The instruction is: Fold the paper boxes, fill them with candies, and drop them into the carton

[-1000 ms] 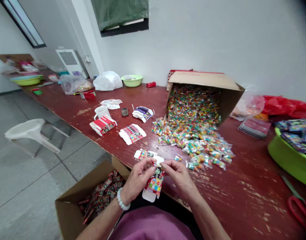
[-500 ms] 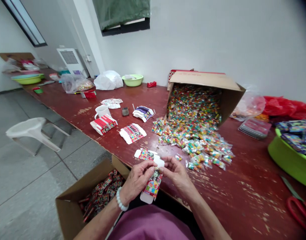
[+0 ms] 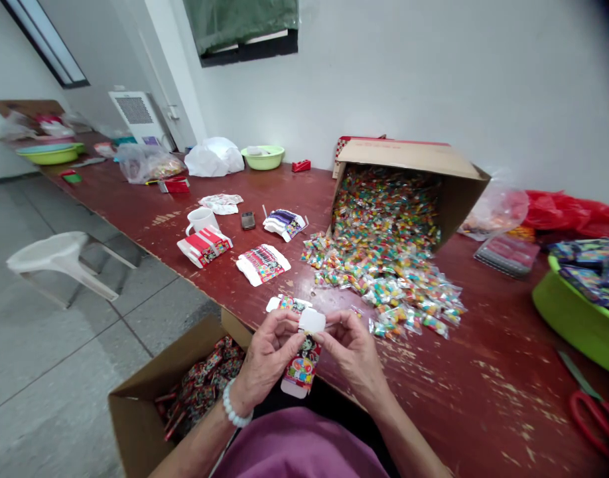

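Both hands hold one small printed candy box (image 3: 302,367) at its upper end, above the table's front edge. My left hand (image 3: 269,352) pinches its left side and my right hand (image 3: 351,348) its right side, thumbs close together. A white flap (image 3: 312,320) stands up between the fingertips; the box's lower flap hangs open. Whether anything lies inside the box I cannot tell. Just behind my fingers lies another flat printed box (image 3: 292,304). Small clear packets of colourful candy (image 3: 394,292) spill across the table toward my right hand.
A carton (image 3: 464,172) lies on its side, pouring out packets. Stacks of flat boxes (image 3: 263,264) and a mug (image 3: 202,219) are on the red table (image 3: 483,398). Below left, an open carton (image 3: 130,415) holds filled boxes. Right are a green basin (image 3: 568,318) and scissors (image 3: 590,405).
My hands have drawn slightly closer around the box's top end. The box has turned a little more upright, and its white flap now faces me more squarely.
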The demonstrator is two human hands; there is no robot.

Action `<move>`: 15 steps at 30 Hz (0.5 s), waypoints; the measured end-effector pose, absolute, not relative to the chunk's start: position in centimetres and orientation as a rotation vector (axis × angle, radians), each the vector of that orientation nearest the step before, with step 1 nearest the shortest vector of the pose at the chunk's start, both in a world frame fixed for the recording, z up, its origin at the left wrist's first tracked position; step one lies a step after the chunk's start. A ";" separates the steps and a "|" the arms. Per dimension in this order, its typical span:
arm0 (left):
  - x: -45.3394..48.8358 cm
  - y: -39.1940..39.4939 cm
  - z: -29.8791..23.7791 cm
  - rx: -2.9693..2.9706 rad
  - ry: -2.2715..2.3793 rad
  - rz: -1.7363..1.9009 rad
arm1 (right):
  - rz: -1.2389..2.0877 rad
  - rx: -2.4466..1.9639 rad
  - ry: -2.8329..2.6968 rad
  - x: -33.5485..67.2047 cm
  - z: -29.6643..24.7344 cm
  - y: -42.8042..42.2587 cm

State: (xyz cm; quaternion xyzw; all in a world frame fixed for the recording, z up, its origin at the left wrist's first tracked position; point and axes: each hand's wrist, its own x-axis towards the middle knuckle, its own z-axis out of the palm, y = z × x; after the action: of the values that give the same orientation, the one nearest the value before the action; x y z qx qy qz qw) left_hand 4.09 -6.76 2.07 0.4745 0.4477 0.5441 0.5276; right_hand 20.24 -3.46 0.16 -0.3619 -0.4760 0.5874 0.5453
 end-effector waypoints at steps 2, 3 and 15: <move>4.1 -7.0 1.9 1.142 1.116 1.342 | 1.346 -0.874 -1.252 20.4 -0.2 -4.0; 4.1 -7.1 1.7 1.146 1.143 1.344 | 1.343 -0.881 -1.291 20.5 -0.4 -4.3; 3.3 -7.5 2.3 1.215 1.262 1.117 | 1.327 -0.978 -1.492 21.0 -0.1 -4.4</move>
State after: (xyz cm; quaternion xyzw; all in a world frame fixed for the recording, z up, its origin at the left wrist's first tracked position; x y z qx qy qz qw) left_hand 3.35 -7.45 2.32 0.5042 0.5233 0.4635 0.5072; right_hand 20.97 -4.44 -0.12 -0.3941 -0.6017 0.5351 0.4430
